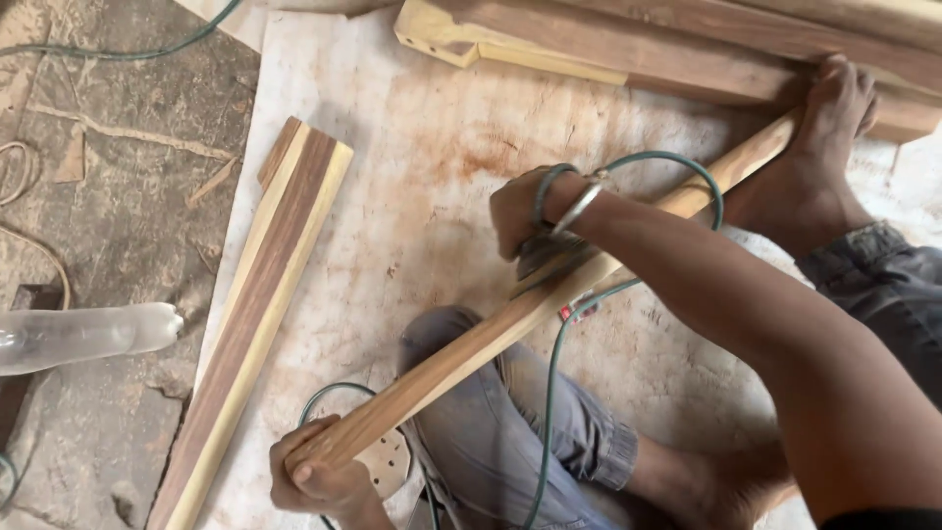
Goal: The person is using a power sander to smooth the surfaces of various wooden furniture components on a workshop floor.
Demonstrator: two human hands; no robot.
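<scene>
- Head view: person sits on the floor [118,226], one leg folded under the work, other foot [824,147] stretched out.
- Long wooden strip [471,358] runs diagonally from bottom left to upper right, across the folded knee [471,393].
- Left hand [319,471] clenched around the strip's near end, bottom of frame.
- Right hand [525,211] closed on a small power sander [549,257], pressing it down on the strip's mid-section; tool mostly hidden under the hand.
- Green cable [554,393] loops over the right wrist and trails down past the knee.
- Far end of the strip sits against the outstretched foot, by a stack of wooden beams [638,44].
- Sanding disc with holes [385,461] lies just beside the left hand.
- Second two-tone wooden board [265,304] lies on the pale sheet [422,147], left of the strip, apart from it.
- Clear plastic bottle [78,336] at left edge, on the floor.
</scene>
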